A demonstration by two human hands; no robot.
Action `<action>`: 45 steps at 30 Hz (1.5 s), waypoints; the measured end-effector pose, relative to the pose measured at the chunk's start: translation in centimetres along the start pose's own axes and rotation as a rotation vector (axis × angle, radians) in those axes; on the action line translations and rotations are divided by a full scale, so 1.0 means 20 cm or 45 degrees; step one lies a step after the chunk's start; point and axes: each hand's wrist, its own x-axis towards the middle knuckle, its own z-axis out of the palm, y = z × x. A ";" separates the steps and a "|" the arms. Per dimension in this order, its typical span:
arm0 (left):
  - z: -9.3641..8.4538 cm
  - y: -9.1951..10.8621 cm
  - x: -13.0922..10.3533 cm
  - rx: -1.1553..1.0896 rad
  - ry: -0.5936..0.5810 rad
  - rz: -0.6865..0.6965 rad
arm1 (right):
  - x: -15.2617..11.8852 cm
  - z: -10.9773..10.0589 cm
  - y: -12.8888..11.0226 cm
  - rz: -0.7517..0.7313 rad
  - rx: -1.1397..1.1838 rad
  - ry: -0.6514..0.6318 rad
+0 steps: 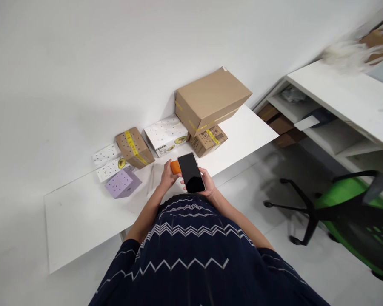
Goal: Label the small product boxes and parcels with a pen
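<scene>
The big brown box [213, 95] sits past my right hand [208, 183]. That hand holds the black phone [190, 173]; I'd grip its edges softly. My left hand [168, 175] holds the little orange thing [175, 167] beside the phone; I'd keep both steady.

Navy short-sleeved top [198, 259], thin pale zigzag stripes across the front, similar pale lines on sleeves [124, 259]
</scene>
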 end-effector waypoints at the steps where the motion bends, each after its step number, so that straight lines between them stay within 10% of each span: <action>1: 0.00 0.00 0.00 -0.001 0.000 -0.005 | 0.01 0.01 0.00 0.038 0.022 0.001; 10: -0.01 -0.02 0.00 -0.049 0.027 0.030 | 0.07 0.04 0.05 0.178 0.314 -0.270; 45: 0.01 0.00 0.00 -0.078 0.001 -0.063 | 0.04 -0.07 0.07 0.020 0.327 -0.164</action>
